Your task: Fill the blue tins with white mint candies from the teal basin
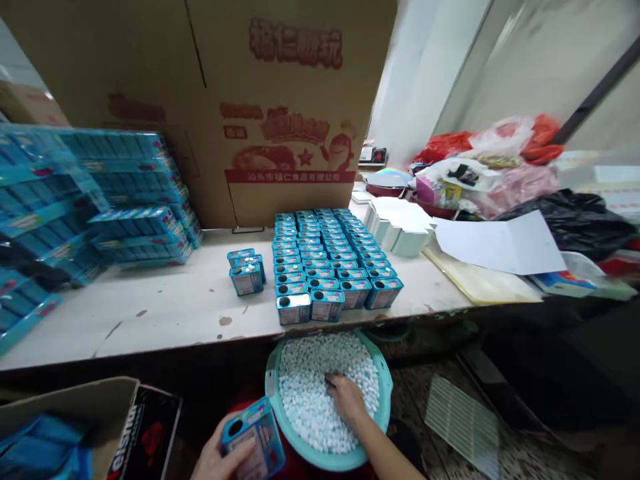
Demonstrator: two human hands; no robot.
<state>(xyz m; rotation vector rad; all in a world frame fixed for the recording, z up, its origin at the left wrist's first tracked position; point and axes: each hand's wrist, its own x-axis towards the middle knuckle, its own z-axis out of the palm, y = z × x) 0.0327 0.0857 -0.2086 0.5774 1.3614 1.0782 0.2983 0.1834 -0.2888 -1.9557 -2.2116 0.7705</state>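
My left hand point(223, 450) is closed around a small blue tin point(254, 437) with a dark round opening in its top, held tilted just left of a basin. The turquoise basin point(273, 387) is full of small white candies point(305, 413). In among them lies my right hand point(346, 398), its fingertips sunk in the candies, so what they grip is hidden. On the table above the basin, rows of matching blue tins point(327, 263) stand tightly packed. A few more tins point(247, 277) stand apart to their left, with white candies showing on top of one.
A large cardboard box point(300, 87) rises behind the tins. Stacks of blue packs point(135, 193) stand left. White card pieces point(400, 223), paper point(500, 241) and plastic bags point(500, 167) lie right. Below left is an open carton point(115, 413); the table's front edge point(150, 350) overhangs the basin.
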